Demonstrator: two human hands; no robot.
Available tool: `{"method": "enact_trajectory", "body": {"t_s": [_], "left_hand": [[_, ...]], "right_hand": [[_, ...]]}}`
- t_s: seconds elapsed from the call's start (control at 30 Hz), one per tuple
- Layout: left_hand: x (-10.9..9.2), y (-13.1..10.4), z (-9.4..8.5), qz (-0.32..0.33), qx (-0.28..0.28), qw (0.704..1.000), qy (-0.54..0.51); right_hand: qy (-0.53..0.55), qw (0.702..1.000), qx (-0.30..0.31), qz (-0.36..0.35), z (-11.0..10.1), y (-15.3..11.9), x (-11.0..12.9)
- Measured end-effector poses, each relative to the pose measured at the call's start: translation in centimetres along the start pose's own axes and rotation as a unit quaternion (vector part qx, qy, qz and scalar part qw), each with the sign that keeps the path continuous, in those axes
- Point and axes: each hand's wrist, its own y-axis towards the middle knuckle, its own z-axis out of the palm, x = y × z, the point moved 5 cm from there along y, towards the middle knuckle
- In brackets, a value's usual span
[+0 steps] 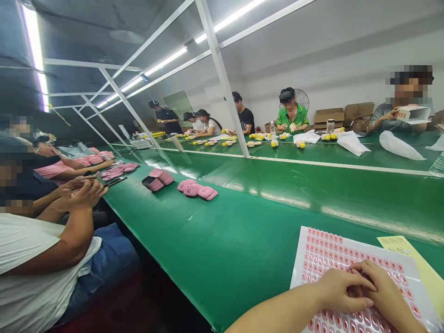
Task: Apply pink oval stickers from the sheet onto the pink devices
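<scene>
Where your left hand and right hand meet above the white sheet of glossy pink oval stickers, their fingers are loosely bent; whether they pinch anything is unclear. The sheet lies on the near right of the green desk.

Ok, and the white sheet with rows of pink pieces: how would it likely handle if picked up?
The sheet looks thin and broad, so it would probably flex at a corner and feel light for its size. Its glossy pink pieces may be slippery to grip.
</scene>
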Motion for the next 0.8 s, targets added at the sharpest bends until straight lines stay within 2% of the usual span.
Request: {"method": "enact_trajectory", "body": {"t_s": [0.2, 0.37, 0.47, 0.8], "left_hand": [[0.5, 0.0, 0.3, -0.008, 0.001, 0.998, -0.069], [0.4, 0.0, 0.3, 0.035, -0.019, 0.99, -0.133], [0.5, 0.1, 0.4, 0.044, -0.015, 0.989, -0.138], [0.5, 0.1, 0.3, 0.005, 0.014, 0.993, -0.12]], "right_hand": [[-0.011, 1.0, 0.005, -0.017, -0.1, -0.1, 0.0], [-0.022, 0.998, 0.031, -0.044, 0.2, 0.1, -1.4], [-0.029, 0.997, 0.03, -0.061, 0.4, 0.2, -2.2], [-0.051, 0.995, 0.013, -0.079, 1.1, 0.2, -3.9]]}}
